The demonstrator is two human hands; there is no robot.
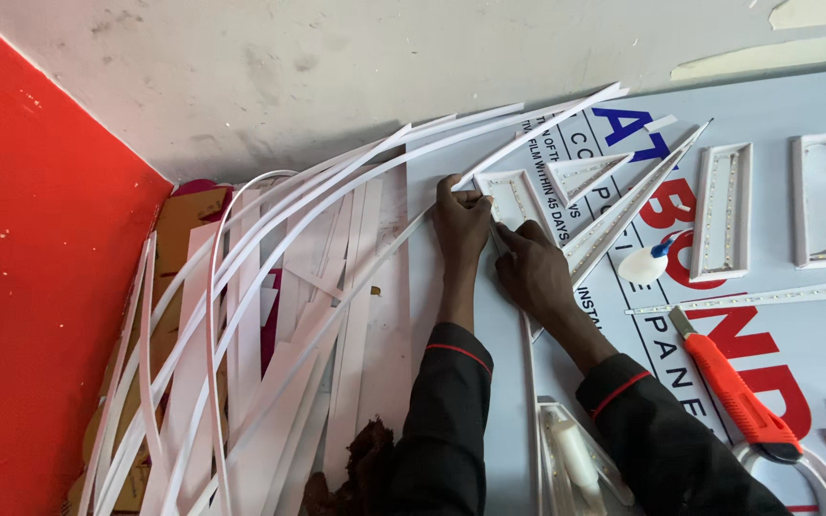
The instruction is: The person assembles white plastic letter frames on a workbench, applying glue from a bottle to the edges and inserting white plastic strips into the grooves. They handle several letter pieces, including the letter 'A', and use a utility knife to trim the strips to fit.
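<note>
My left hand (461, 218) pinches the end of a long white plastic strip (537, 143) against the left wall of a white channel letter frame (566, 196) lying on a pale blue printed panel (815, 325). My right hand (531, 268) presses down on the lower part of the same frame, fingers closed on its wall. Small light dots run along the inside of the frame. Both sleeves are dark with a red stripe.
Several long white strips (270, 315) fan out over the floor at left, beside a red wall (31, 287). An orange utility knife (738, 387), a small white glue bottle (641, 263) and more white letter frames (724, 210) lie on the panel at right.
</note>
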